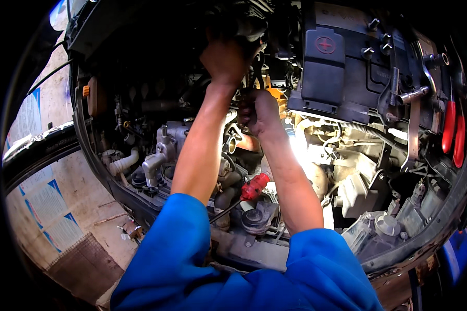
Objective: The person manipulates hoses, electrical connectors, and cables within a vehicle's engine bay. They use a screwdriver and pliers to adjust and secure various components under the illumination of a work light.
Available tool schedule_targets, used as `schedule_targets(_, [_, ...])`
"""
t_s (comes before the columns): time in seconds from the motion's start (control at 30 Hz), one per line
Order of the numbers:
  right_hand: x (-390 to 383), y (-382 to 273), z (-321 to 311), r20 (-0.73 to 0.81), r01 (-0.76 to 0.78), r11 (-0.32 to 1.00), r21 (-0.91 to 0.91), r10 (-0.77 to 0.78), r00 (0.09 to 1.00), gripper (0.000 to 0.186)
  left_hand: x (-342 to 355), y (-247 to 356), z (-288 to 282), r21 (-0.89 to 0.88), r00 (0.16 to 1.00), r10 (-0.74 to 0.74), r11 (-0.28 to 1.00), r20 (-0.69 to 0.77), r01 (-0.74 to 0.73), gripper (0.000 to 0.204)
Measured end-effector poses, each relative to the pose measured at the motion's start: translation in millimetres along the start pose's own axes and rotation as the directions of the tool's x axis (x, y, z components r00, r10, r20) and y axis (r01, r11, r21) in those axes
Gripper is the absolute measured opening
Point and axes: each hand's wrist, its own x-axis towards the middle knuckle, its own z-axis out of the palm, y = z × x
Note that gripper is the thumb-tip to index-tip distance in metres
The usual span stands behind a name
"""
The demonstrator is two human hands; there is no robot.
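Both my bare arms, in blue sleeves, reach into a vehicle's engine bay. My left hand (225,59) is deep at the back, bent over dark parts, and shadow hides its fingers. Nearer and to its right, my right hand (263,111) has its fingers curled in beside hoses and an orange part (276,94). What those fingers hold, if anything, is hidden. Below my right hand is a round metal opening (232,144). Between my forearms lies a red handle (255,186) with a thin dark shaft, touched by neither hand.
At the right stands a black battery box (324,67) with loose sockets on top. A ratchet (414,95) and red-handled pliers (454,133) lie beside it. A grey metal housing (176,136) is left of my left forearm. Bright light falls on pipes (308,155) at the right.
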Motion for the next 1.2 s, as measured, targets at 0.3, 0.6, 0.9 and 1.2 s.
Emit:
schedule_targets(0.3, [4.9, -5.3, -11.3, 0.006, -0.004, 0.999, 0.036, 0.004, 1.0, 0.003, 3.6, 12.3, -8.5, 0.093, 0.979, -0.152, 0.986, 0.134, 0.14, 0.059])
schedule_targets(0.6, [-13.6, -12.8, -19.4, -0.005, -0.024, 0.992, -0.128, 0.024, 1.0, 0.018, 0.2, -6.9, 1.8, 0.02, 0.983, -0.129, 0.992, 0.129, 0.127, 0.064])
schedule_targets(0.9, [-1.3, -15.5, -47.7, 0.263, 0.118, 0.877, -0.466, 0.011, 0.965, 0.03, 14.8, 4.4, -30.7, 0.051, 0.969, 0.003, 0.999, 0.246, -0.016, 0.06])
schedule_targets(1.2, [-21.6, -4.8, -35.5, 0.237, 0.232, 0.763, -0.603, -0.106, 0.966, 0.028, 48.0, -35.5, -17.7, -0.18, 0.969, 0.064, 0.984, 0.237, -0.021, 0.059])
